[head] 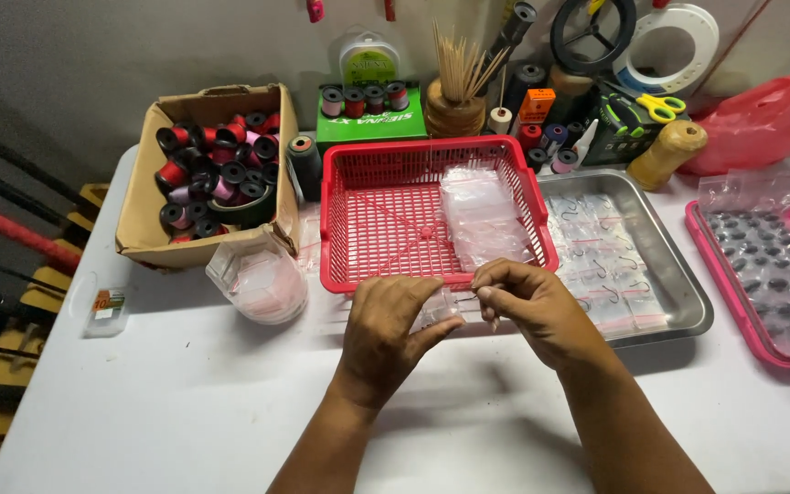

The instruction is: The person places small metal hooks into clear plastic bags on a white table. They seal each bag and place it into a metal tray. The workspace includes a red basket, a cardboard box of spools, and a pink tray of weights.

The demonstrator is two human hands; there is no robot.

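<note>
A small clear plastic zip bag (438, 309) is sitting between both hands, just above the white table (185, 412) and right in front of the red plastic mesh basket (377, 220). The left hand (386, 334) is pinching the bag's lower left side, thumb closed on it; the right hand (528, 306) is closing its fingertips at the bag's mouth, on what looks like a thin wire piece, too small to tell for sure. The bag is looking light, limp and slippery, so the edges or the stiffer sealing strip seem the best places to grip. More clear bags (482, 215) are lying in the basket. To the right, a steel tray (688, 302) is holding bagged hooks; to the left, a cardboard box of thread spools (212, 169).
</note>
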